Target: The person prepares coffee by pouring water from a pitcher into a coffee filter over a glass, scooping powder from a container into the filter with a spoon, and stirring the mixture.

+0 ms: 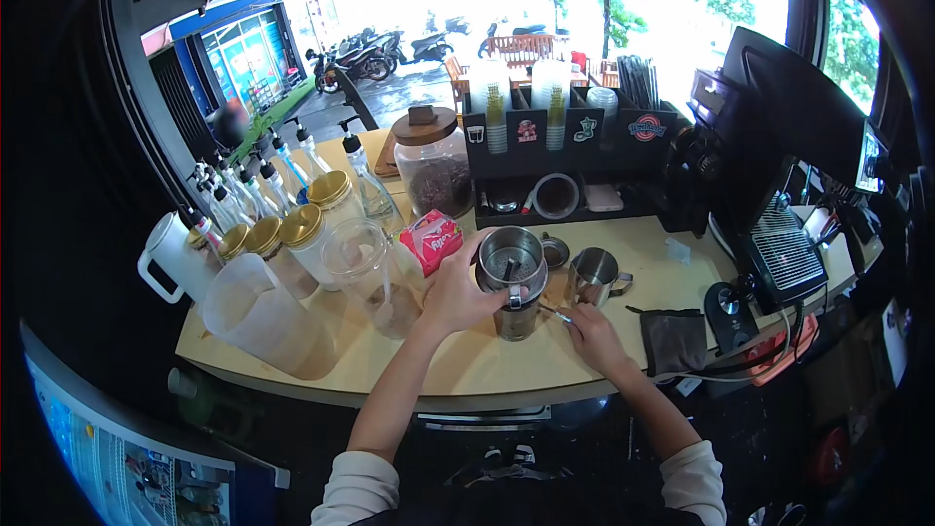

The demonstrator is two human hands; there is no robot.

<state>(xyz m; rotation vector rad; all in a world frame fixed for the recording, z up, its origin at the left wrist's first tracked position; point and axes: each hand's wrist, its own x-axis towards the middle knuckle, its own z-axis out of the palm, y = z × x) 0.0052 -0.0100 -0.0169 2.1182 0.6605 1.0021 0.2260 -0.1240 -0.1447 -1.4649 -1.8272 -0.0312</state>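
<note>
My left hand [465, 290] wraps around the side of a steel cup [511, 248] with a small handle facing me. Inside that cup there is a dark piece and some liquid or wet residue; I cannot tell which. Directly beneath it, a second steel cup [514, 323] stands on the counter. Just to the right, my right hand [594, 333] is closed on a thin metal utensil [555, 313] pointing toward the lower cup; its far end is hard to make out. A steel milk pitcher [592, 276] and a small round metal lid [554, 251] sit behind my right hand.
Clear plastic pitchers [360, 273], gold-lidded jars [304, 226] and pump bottles [362, 175] crowd the left. A red packet [431, 242] lies by my left hand. Behind stand a large jar [433, 170] and black cup organizer [575, 156]. A dark cloth [674, 339] and machine [779, 253] are right.
</note>
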